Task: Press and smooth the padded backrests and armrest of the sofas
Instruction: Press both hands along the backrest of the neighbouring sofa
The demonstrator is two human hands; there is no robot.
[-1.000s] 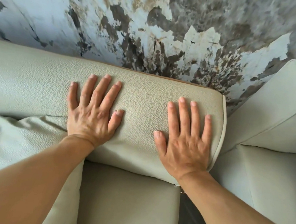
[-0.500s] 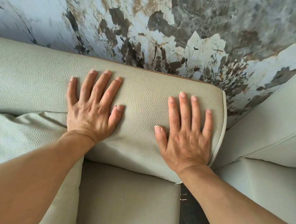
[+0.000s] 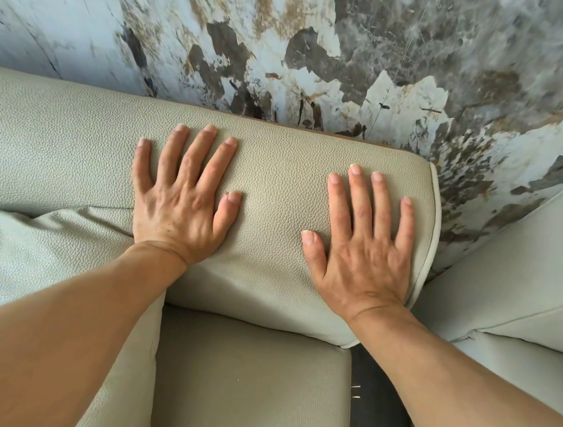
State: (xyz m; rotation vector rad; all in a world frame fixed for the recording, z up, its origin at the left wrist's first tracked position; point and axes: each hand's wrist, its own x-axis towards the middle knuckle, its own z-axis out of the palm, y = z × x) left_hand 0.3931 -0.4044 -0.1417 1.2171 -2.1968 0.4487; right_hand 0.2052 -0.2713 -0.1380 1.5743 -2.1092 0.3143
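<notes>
A pale grey-green padded backrest (image 3: 276, 185) of pebbled leather runs across the middle of the view. My left hand (image 3: 180, 196) lies flat on it, fingers spread, palm down, holding nothing. My right hand (image 3: 363, 242) lies flat the same way near the backrest's right end, close to its piped edge (image 3: 435, 228). Below the backrest is the seat cushion (image 3: 249, 389). A second sofa's padded armrest (image 3: 525, 271) stands at the right, apart from both hands.
A loose cushion (image 3: 28, 257) of the same leather rests at the left, under my left forearm. A marbled grey, white and brown wall (image 3: 289, 42) rises right behind the backrest. A dark gap (image 3: 378, 412) separates the two sofas.
Both hands stay flat on the backrest in nearly the same spots. The view has shifted a little, so the second sofa sits lower and further right in the frame.
</notes>
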